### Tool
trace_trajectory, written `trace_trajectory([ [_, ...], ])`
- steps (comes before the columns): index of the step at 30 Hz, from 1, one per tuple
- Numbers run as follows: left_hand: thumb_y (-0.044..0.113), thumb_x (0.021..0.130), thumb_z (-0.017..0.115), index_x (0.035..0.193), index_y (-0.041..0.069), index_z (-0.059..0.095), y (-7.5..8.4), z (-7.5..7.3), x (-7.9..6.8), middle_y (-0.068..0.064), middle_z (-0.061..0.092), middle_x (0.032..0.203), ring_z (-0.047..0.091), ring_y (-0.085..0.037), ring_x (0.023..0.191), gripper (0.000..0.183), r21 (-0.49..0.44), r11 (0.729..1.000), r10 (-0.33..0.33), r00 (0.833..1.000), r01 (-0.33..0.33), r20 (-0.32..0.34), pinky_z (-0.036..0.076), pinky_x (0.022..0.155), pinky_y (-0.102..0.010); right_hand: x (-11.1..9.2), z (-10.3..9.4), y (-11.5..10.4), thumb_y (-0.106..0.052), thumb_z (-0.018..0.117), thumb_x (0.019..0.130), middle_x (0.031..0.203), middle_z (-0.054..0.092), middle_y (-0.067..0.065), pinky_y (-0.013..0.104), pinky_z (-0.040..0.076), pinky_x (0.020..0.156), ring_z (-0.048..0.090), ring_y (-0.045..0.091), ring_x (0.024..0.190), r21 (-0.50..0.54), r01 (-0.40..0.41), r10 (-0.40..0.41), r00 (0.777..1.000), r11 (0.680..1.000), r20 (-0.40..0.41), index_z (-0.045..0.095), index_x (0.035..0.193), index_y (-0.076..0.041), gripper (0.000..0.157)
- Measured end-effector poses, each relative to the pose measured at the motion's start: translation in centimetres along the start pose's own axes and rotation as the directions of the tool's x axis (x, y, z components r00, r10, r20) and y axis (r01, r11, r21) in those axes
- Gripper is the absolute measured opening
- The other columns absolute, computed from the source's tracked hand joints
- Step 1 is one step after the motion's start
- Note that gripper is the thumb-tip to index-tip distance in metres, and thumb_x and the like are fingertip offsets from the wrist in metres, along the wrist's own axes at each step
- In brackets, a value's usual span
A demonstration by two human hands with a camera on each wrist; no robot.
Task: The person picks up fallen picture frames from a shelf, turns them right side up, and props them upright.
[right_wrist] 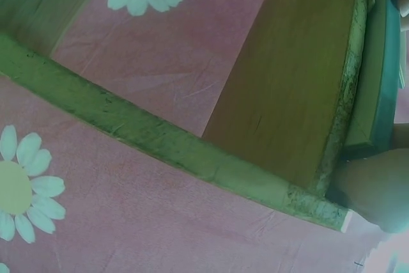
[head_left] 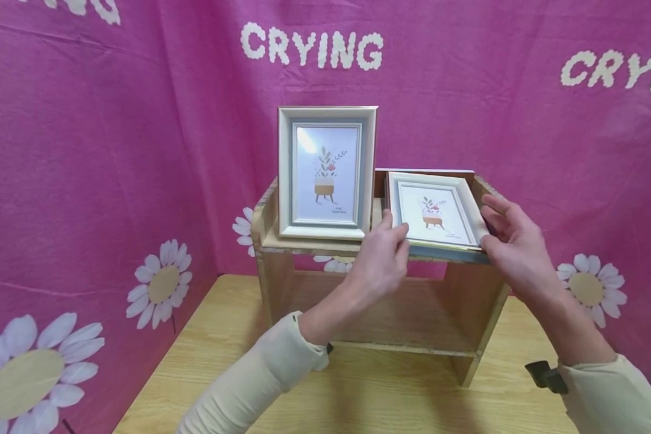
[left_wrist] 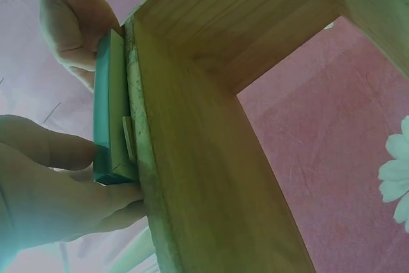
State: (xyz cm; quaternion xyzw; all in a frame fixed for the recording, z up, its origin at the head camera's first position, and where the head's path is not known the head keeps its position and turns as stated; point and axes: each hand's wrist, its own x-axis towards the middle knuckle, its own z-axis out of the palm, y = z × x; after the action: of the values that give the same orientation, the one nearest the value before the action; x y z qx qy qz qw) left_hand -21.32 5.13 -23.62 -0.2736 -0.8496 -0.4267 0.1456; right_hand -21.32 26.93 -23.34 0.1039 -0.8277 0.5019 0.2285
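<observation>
A cream picture frame (head_left: pixel 439 211) with a plant print leans far back on the top of a small wooden shelf (head_left: pixel 304 248). My left hand (head_left: pixel 378 259) holds its lower left edge, thumb and fingers on either side of the corner in the left wrist view. At the right side, my right hand (head_left: pixel 515 244) grips the same frame by its edge. Seen from below, the frame's edge (left_wrist: pixel 108 113) lies along the shelf board's front. A second, matching picture frame (head_left: pixel 328 232) stands upright on the left half of the shelf top, apart from both hands.
The shelf stands on a light wooden table (head_left: pixel 195 361), with an open compartment below its top board. Its raised side wall (head_left: pixel 264 223) borders the top at the left. A pink cloth (head_left: pixel 445 120) with white flowers and lettering hangs behind and around.
</observation>
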Motion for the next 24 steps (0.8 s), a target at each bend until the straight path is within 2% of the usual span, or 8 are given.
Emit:
trace_trajectory([
  [1,0.000,0.101,0.048,0.136,-0.003,0.056,-0.1,0.0,-0.1,-0.024,0.032,0.155,0.025,-0.031,0.147,0.035,-0.011,1.000,0.013,1.000,-0.014,-0.013,0.038,0.110,-0.029,0.0,0.1,0.1,0.004,0.042,0.094,0.152,0.035,0.030,0.003,0.043,0.083,0.038,0.043,0.138,0.003,0.010,-0.010,1.000,1.000,-0.010,0.029,0.154,-0.002,0.062],
  [8,-0.008,0.097,0.048,0.136,-0.001,0.054,-0.6,0.3,-0.1,-0.013,0.051,0.146,0.019,-0.029,0.149,0.041,-0.088,0.990,0.105,0.991,-0.113,-0.088,0.035,0.114,-0.029,-0.3,0.7,0.3,0.006,0.042,0.095,0.151,0.040,0.026,0.007,0.044,0.093,0.046,0.030,0.132,0.019,0.141,-0.139,0.987,0.990,-0.083,0.035,0.151,-0.002,0.056],
  [12,-0.014,0.093,0.049,0.137,0.000,0.052,-0.8,0.5,0.0,-0.011,0.052,0.145,0.018,-0.028,0.149,0.046,-0.102,0.985,0.129,0.985,-0.141,-0.112,0.026,0.117,-0.029,-0.3,1.1,0.6,0.012,0.043,0.093,0.149,0.043,0.025,0.012,0.043,0.100,0.046,0.027,0.135,0.026,0.250,-0.245,0.960,0.968,-0.138,0.040,0.147,0.002,0.055],
  [13,-0.015,0.092,0.049,0.137,0.000,0.052,-0.8,0.5,0.0,-0.011,0.052,0.145,0.018,-0.029,0.149,0.048,-0.103,0.984,0.136,0.984,-0.148,-0.116,0.030,0.116,-0.027,-0.3,1.2,0.7,0.014,0.043,0.093,0.149,0.044,0.024,0.014,0.042,0.101,0.046,0.027,0.136,0.028,0.275,-0.268,0.952,0.961,-0.150,0.041,0.146,0.002,0.055],
  [15,-0.017,0.091,0.048,0.137,0.000,0.052,-1.0,0.5,0.1,-0.011,0.052,0.146,0.018,-0.029,0.149,0.049,-0.099,0.982,0.149,0.982,-0.161,-0.119,0.029,0.116,-0.025,-0.3,1.4,1.0,0.017,0.041,0.091,0.149,0.043,0.024,0.016,0.042,0.102,0.045,0.028,0.137,0.041,0.313,-0.302,0.939,0.949,-0.165,0.041,0.146,0.002,0.057],
  [19,-0.018,0.089,0.050,0.136,0.000,0.052,-1.3,0.6,0.3,-0.012,0.052,0.146,0.020,-0.029,0.149,0.050,-0.081,0.977,0.186,0.974,-0.198,-0.130,0.032,0.114,-0.023,-0.3,1.6,1.4,0.022,0.039,0.088,0.151,0.041,0.025,0.018,0.041,0.104,0.042,0.031,0.139,0.082,0.364,-0.345,0.921,0.928,-0.183,0.041,0.145,0.004,0.060],
  [21,-0.019,0.088,0.051,0.136,-0.001,0.052,-1.4,0.6,0.4,-0.012,0.052,0.144,0.022,-0.028,0.149,0.050,-0.068,0.974,0.205,0.969,-0.216,-0.140,0.025,0.117,-0.025,-0.3,1.6,1.6,0.022,0.039,0.088,0.152,0.040,0.025,0.019,0.041,0.104,0.041,0.031,0.139,0.092,0.381,-0.359,0.913,0.920,-0.194,0.041,0.145,0.004,0.060],
  [24,-0.018,0.088,0.052,0.135,-0.001,0.052,-1.4,0.6,0.5,-0.013,0.053,0.143,0.024,-0.027,0.149,0.050,-0.050,0.973,0.216,0.965,-0.226,-0.147,0.024,0.118,-0.025,-0.4,1.7,1.8,0.024,0.039,0.087,0.151,0.041,0.025,0.020,0.042,0.104,0.042,0.031,0.139,0.098,0.407,-0.379,0.899,0.908,-0.220,0.043,0.144,0.005,0.060],
])
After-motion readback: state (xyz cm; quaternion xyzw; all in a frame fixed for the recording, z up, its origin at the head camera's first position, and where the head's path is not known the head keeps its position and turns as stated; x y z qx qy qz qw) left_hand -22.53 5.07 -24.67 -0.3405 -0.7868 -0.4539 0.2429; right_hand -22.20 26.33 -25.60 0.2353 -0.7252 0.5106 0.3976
